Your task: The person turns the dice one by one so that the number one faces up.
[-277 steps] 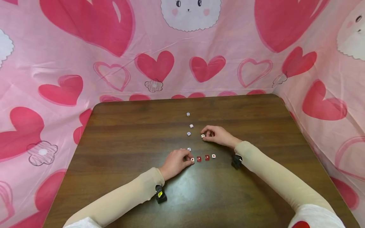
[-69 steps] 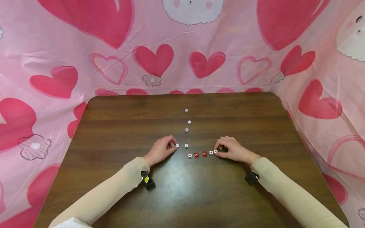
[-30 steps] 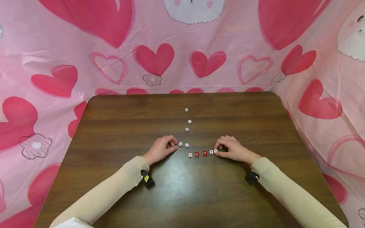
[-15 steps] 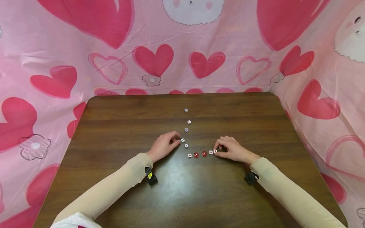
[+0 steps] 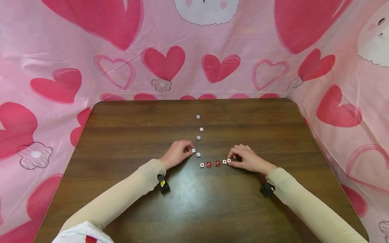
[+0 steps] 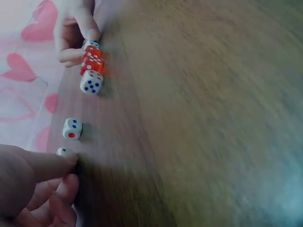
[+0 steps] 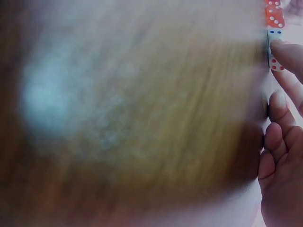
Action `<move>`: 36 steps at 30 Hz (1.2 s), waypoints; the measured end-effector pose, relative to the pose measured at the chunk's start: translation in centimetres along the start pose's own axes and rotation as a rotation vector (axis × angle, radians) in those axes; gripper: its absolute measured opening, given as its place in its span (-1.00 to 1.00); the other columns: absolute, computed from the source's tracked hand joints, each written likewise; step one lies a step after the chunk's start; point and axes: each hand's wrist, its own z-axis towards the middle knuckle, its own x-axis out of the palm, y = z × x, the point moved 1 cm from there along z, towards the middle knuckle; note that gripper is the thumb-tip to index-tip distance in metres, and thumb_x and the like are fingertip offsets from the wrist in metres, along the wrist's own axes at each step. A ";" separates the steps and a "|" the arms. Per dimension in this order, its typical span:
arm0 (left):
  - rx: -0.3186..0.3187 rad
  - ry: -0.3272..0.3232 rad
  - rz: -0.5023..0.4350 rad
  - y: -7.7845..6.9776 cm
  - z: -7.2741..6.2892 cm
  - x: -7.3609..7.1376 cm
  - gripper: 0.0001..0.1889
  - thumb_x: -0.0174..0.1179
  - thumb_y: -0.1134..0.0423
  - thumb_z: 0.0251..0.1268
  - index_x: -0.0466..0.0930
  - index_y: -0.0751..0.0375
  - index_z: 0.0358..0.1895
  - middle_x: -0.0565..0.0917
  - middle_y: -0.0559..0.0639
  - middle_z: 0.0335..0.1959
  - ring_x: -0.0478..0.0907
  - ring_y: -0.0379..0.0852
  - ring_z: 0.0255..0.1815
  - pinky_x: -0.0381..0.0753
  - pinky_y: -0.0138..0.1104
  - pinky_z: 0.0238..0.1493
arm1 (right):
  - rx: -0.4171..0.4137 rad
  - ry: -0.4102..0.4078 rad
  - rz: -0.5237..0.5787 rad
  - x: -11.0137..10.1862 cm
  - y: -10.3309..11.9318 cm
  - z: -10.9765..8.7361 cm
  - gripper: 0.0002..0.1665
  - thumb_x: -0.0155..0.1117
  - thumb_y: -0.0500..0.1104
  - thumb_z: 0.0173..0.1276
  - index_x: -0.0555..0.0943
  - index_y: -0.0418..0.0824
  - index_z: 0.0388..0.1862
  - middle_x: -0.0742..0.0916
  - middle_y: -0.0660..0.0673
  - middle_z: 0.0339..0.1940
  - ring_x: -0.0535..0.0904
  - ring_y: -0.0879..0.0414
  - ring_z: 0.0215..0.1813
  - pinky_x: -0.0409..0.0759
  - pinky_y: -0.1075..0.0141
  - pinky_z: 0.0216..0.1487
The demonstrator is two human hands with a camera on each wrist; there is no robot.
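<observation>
In the head view my left hand point(image 5: 177, 154) pinches a white die point(image 5: 193, 150) between thumb and fingers. Just to its right lies another white die point(image 5: 198, 155), apart from the hand. My right hand point(image 5: 251, 159) pinches a white die point(image 5: 229, 161) at the right end of a row on the table. Beside it in that row are a white die point(image 5: 224, 162), two red dice, one of them this red die point(image 5: 217, 163), and a white die point(image 5: 202, 165) at the left end. In the left wrist view the left thumb partly hides its die point(image 6: 65, 152).
Three more white dice lie farther back on the brown wooden table point(image 5: 136, 128), the farthest die point(image 5: 198, 116) nearest the back edge. A pink curtain point(image 5: 191, 40) printed with hearts hangs behind and along both sides. Each wrist bears a small black camera.
My right hand has carried its die from farther back to the row's right end and stayed there. The left hand's die left its fingers, turned over and moved right; those fingers now pinch it again.
</observation>
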 end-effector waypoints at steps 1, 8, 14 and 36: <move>0.001 0.003 -0.013 0.0 0.0 -0.1 -0.95 0.38 0.37 0.35 0.73 0.18 -0.19 0.70 -0.06 -0.34 0.60 -0.18 -0.29 0.60 -0.26 -0.14 | 0.000 -0.004 0.002 0.0 0.0 0.0 -0.80 0.52 -0.05 0.33 0.62 0.09 -0.21 0.49 0.18 -0.35 0.29 0.20 -0.25 0.16 0.18 -0.10; 0.018 0.067 -0.001 0.2 -0.2 -0.4 -0.80 0.49 0.28 0.24 0.65 0.21 -0.20 0.61 -0.03 -0.37 0.48 -0.21 -0.34 0.51 -0.33 -0.22 | 0.010 0.007 0.001 0.0 0.1 0.1 -0.81 0.52 -0.05 0.33 0.63 0.09 -0.20 0.50 0.17 -0.35 0.30 0.18 -0.24 0.16 0.18 -0.09; -0.002 0.096 -0.064 0.4 -0.2 -0.6 -0.84 0.41 0.24 0.35 0.64 0.21 -0.16 0.64 -0.08 -0.42 0.49 -0.26 -0.40 0.51 -0.34 -0.24 | 0.009 0.009 -0.006 0.1 0.0 0.2 -0.82 0.51 -0.04 0.35 0.63 0.09 -0.20 0.49 0.18 -0.34 0.30 0.20 -0.24 0.16 0.18 -0.09; 0.054 0.018 -0.006 1.0 -0.9 0.4 -0.85 0.45 0.25 0.31 0.64 0.12 -0.20 0.56 -0.12 -0.41 0.46 -0.25 -0.39 0.49 -0.34 -0.24 | 0.007 0.010 -0.001 0.0 0.1 0.1 -0.81 0.51 -0.05 0.34 0.63 0.09 -0.19 0.49 0.17 -0.35 0.30 0.20 -0.24 0.16 0.18 -0.08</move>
